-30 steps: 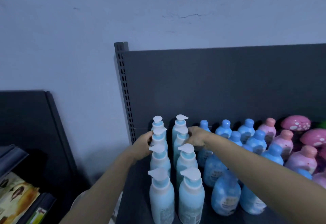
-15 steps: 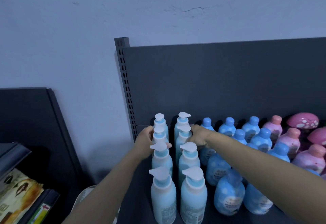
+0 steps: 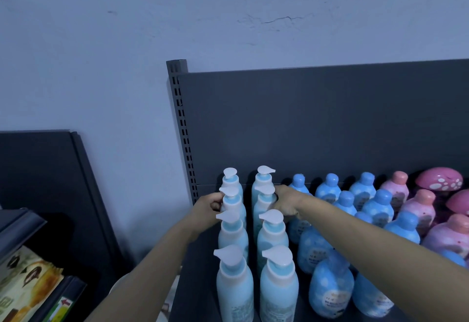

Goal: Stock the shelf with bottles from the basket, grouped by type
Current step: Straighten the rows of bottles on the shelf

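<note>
Two pump bottles in the second rank of the shelf (image 3: 200, 283) are gripped at the neck, one by the left hand (image 3: 206, 207), one (image 3: 264, 201) by the right hand (image 3: 285, 201). The bottles are judged smooth, rigid, top-heavy; hold below the pump is advised.

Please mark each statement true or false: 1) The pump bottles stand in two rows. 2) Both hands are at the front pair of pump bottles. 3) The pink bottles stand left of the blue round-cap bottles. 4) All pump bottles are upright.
1) True: the pump bottles stand in two rows.
2) False: the left hand and right hand are at the second pair from the back.
3) False: the pink bottles stand right of the blue round-cap bottles.
4) True.
</note>
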Available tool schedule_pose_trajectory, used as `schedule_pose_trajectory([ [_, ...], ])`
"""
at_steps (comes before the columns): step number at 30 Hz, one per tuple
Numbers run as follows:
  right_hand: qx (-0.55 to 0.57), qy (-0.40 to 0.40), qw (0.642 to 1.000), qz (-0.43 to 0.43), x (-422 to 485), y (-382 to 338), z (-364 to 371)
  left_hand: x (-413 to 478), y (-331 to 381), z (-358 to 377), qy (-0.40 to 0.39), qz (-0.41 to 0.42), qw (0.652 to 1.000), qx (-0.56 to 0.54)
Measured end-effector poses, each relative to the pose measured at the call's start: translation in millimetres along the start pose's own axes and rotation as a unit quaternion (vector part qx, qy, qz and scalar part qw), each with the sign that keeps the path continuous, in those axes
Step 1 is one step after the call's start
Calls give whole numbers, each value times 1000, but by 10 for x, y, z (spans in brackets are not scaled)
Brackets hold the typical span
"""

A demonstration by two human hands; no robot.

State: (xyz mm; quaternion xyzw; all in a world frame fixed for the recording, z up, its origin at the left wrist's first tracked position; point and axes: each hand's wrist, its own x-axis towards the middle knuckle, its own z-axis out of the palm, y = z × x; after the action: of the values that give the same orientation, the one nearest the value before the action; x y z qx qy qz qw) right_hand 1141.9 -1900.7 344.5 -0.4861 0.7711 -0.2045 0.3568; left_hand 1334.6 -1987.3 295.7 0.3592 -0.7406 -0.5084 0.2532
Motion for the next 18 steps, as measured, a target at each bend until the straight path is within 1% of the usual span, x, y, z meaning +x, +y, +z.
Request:
schedule_pose_trajectory([
  [2, 2, -2, 1000, 0, -1, -4, -2, -15, -4, -7, 9, 6, 1000, 7],
  [5, -2, -3, 1000, -1, -25, -22, 1, -28, 107, 80, 45, 11, 999, -14],
  [8, 3, -6, 1000, -5, -28, -15, -14, -9, 111, 111, 46, 13, 998, -37],
  [10, 12, -15, 1000, -7, -40, -21, -20, -16, 101, 113, 50, 12, 998, -29],
  [14, -3, -28, 1000, -5, -36, 3, -60, -68, 65, 38, 17, -4, 1000, -5],
  [15, -6, -27, 1000, -10, -25, 32, -111, -84, 50, -41, 11, -11, 1000, -14],
  [18, 26, 23, 999, -15, 52, 103, -341, -68, 6, -328, 37, -35, 996, -67],
])
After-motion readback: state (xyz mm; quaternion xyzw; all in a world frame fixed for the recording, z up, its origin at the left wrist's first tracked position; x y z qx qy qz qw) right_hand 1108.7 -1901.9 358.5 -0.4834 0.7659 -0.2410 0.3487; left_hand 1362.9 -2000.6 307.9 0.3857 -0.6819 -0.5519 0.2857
